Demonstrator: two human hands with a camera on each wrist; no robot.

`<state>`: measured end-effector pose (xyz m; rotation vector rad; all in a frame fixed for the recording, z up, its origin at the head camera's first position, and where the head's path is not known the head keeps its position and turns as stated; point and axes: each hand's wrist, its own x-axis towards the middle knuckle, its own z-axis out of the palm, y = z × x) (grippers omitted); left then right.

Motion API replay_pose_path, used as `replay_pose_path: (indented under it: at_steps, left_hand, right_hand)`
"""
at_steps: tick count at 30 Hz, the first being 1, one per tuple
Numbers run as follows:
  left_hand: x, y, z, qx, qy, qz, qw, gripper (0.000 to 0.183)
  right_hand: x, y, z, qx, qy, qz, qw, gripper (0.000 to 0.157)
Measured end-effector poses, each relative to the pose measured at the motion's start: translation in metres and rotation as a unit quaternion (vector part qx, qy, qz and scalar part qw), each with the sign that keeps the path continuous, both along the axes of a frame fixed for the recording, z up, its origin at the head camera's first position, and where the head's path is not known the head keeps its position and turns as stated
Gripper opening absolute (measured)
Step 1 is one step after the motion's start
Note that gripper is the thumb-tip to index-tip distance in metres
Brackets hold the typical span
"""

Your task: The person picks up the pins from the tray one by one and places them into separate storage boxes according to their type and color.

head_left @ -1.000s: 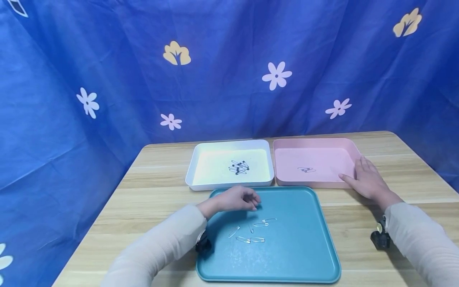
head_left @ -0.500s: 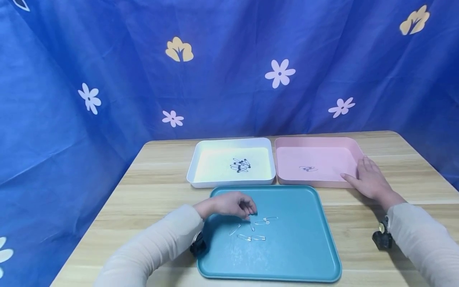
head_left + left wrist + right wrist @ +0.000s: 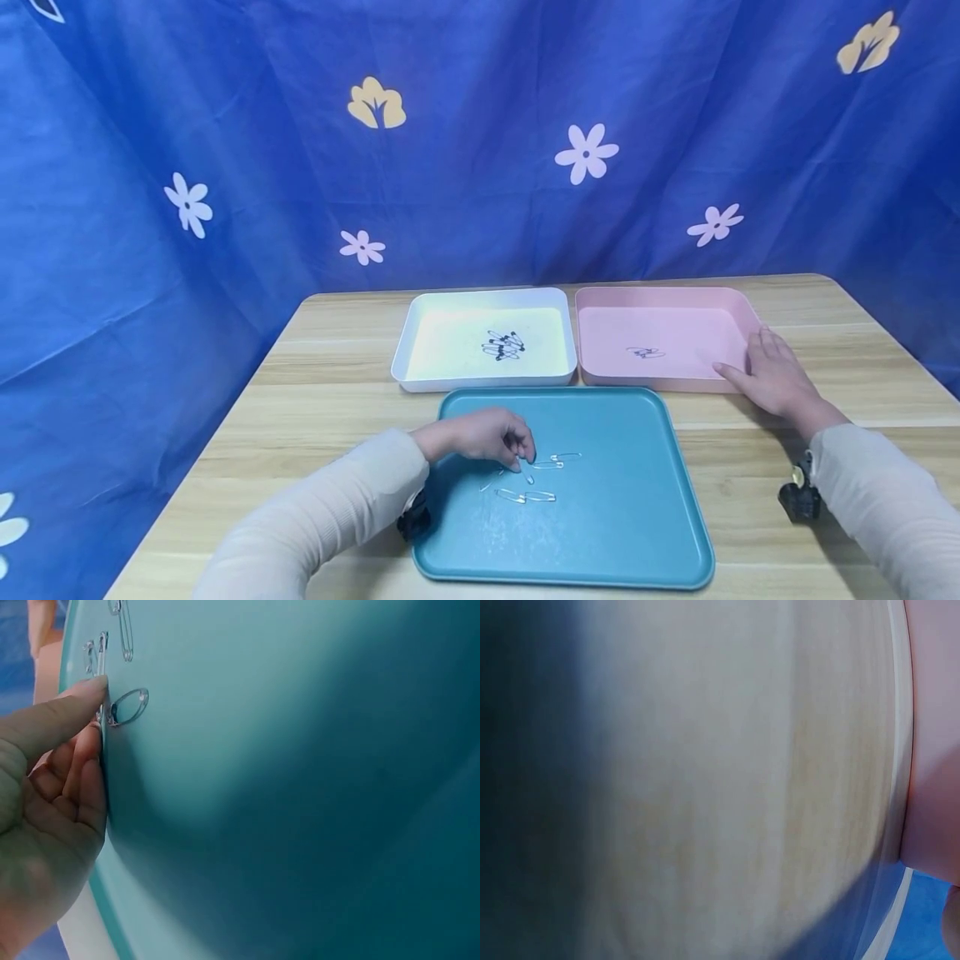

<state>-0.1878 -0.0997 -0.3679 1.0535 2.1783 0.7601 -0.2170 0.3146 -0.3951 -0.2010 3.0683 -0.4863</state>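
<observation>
In the head view my left hand (image 3: 495, 437) reaches over the teal tray (image 3: 600, 533), thumb and index finger pinching a safety pin (image 3: 528, 477). The left wrist view shows the thumb laid over this slim silver safety pin (image 3: 103, 646), close against the tray. Beside it lies another safety pin (image 3: 131, 707), and several more are scattered on the tray, including a pair near the middle with one safety pin (image 3: 540, 497) at its right end. My right hand (image 3: 776, 379) rests on the near right corner of the pink tray (image 3: 675, 385), fingers extended, thumb at the front rim.
Behind the teal tray stands a white tray (image 3: 420, 383) holding several black-headed safety pins (image 3: 504, 346). The pink tray next to it holds a few safety pins (image 3: 645, 352). All stand on a wooden table (image 3: 300, 417) before a blue flowered curtain (image 3: 465, 167).
My left hand has come down toward the near side of the teal tray, and its thumb and index finger have closed on a safety pin there. My right hand stays at the pink tray.
</observation>
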Motion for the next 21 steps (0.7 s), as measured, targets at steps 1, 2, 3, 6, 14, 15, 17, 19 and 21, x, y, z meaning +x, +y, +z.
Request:
replay_pose_path:
  at_steps: [1,2,3,6,14,15,17,19,21]
  left_hand:
    - [0.000,0.000,0.000,-0.002,0.004,-0.002,1.0000,0.011]
    - [-0.001,0.001,0.000,-0.004,0.007,-0.004,1.0000,0.010]
    - [-0.001,0.001,0.000,-0.005,0.011,-0.007,0.9999,0.008]
    - [-0.001,0.002,0.001,-0.013,0.023,-0.016,0.9995,0.005]
    - [-0.001,0.005,0.004,-0.038,0.028,-0.015,0.9988,0.010]
    - [-0.002,0.005,0.004,-0.039,0.027,-0.015,0.9987,0.011]
    - [-0.002,0.004,0.006,-0.040,0.021,-0.013,0.9989,0.012]
    - [-0.003,0.003,0.008,-0.036,0.014,-0.012,0.9992,0.012]
    - [-0.005,0.004,0.011,-0.031,0.015,-0.013,0.9993,0.012]
  right_hand:
    - [0.000,0.000,0.000,0.000,0.001,0.000,1.000,0.092]
    - [0.000,0.000,0.001,0.000,0.001,-0.001,1.000,0.092]
    - [0.000,0.000,0.001,0.000,0.000,-0.002,1.000,0.092]
    - [0.000,0.000,0.002,-0.001,0.001,-0.002,1.000,0.092]
    - [-0.001,0.001,0.002,-0.001,0.000,-0.006,1.000,0.093]
    - [-0.001,0.001,0.001,-0.002,0.001,-0.005,1.000,0.093]
    - [-0.001,0.001,0.001,-0.003,0.001,-0.005,1.000,0.093]
    - [0.000,0.001,0.001,-0.003,0.002,-0.004,1.000,0.093]
    - [0.000,0.001,0.000,-0.003,0.001,-0.004,1.000,0.093]
